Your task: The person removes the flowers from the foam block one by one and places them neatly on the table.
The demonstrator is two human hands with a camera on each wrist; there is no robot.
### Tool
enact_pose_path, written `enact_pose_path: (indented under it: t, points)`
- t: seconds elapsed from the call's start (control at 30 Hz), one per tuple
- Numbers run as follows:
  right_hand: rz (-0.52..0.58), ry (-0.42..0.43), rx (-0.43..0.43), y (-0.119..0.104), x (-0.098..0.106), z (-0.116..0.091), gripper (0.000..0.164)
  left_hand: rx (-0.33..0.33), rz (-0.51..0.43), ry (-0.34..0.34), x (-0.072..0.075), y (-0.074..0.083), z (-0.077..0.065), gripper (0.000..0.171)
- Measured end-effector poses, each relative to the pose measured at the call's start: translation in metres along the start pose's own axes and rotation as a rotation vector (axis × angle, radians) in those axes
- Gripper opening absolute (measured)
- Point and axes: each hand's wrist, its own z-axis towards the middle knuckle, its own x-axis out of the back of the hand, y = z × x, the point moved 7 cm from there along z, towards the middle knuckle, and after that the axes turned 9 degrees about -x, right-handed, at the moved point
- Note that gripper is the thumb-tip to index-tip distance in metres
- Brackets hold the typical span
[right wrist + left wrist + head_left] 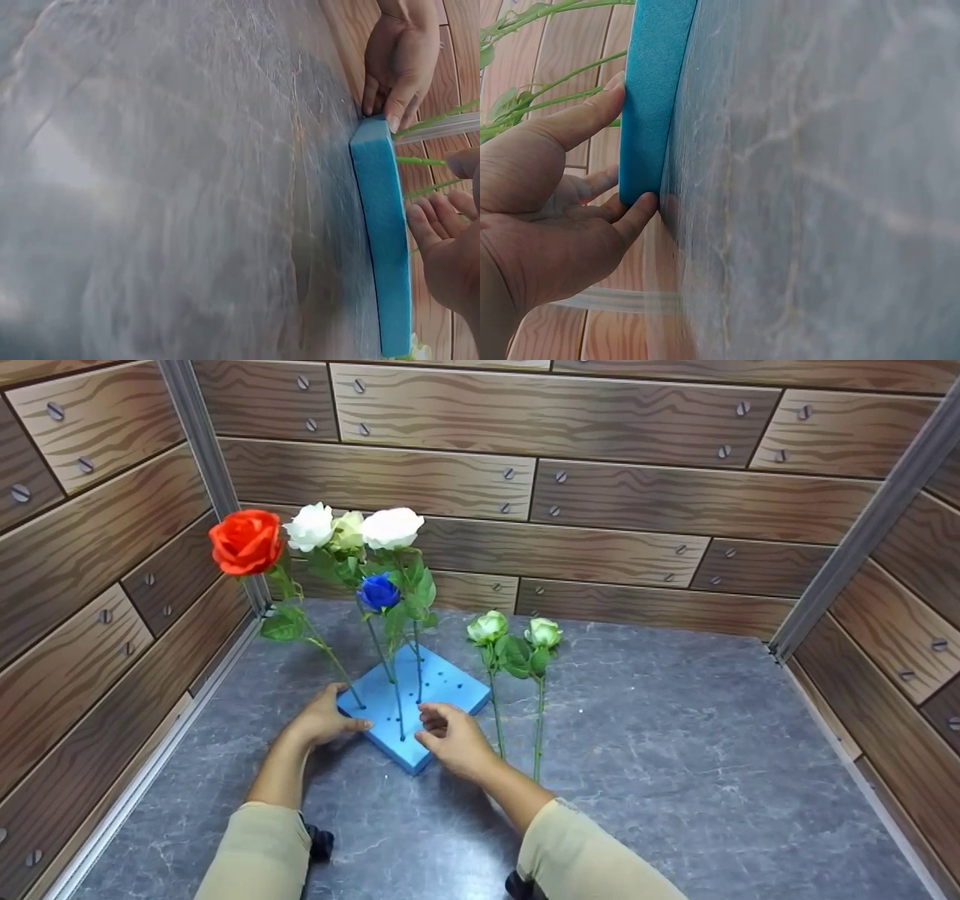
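Note:
A light-blue foam block [442, 673] with small holes lies on the table. My left hand [322, 720] grips its left corner, the thumb over the top and the fingers against the side. Above the block's front right part is my right hand [457, 741], fingers loosely bent and holding nothing, close to the stems. Standing in the block are a red rose [246, 542], a blue rose [379, 592], a white rose [310, 527], a larger white rose [392, 527] and a pale yellow-green rose [347, 531]. Leaves hide parts of their stems.
Two pale green roses, one nearer [487, 627] and one farther right [543, 633], lie on the grey marbled table [675, 750] right of the block. Wood-patterned walls [622, 502] with metal corner posts [202, 450] enclose the table's back and sides.

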Motion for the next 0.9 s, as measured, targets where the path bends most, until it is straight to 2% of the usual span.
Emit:
enact_pose_path:
  t: [0.17,0.4,0.53,0.9]
  points:
    - [0.008,0.003,0.02,-0.001,-0.008,0.004,0.048,-0.002,0.013,0.02,0.001,0.001,0.001,0.103]
    - [0.055,-0.018,0.029,0.0,-0.015,0.01,0.049,0.008,-0.001,0.012,-0.001,-0.001,0.002,0.103]
    - [0.062,-0.034,0.013,0.001,-0.018,0.012,0.049,0.015,0.009,0.015,-0.002,-0.001,0.001,0.103]
    - [0.029,-0.146,-0.059,0.005,-0.027,0.013,0.058,0.031,0.014,0.013,0.0,-0.004,0.003,0.102]
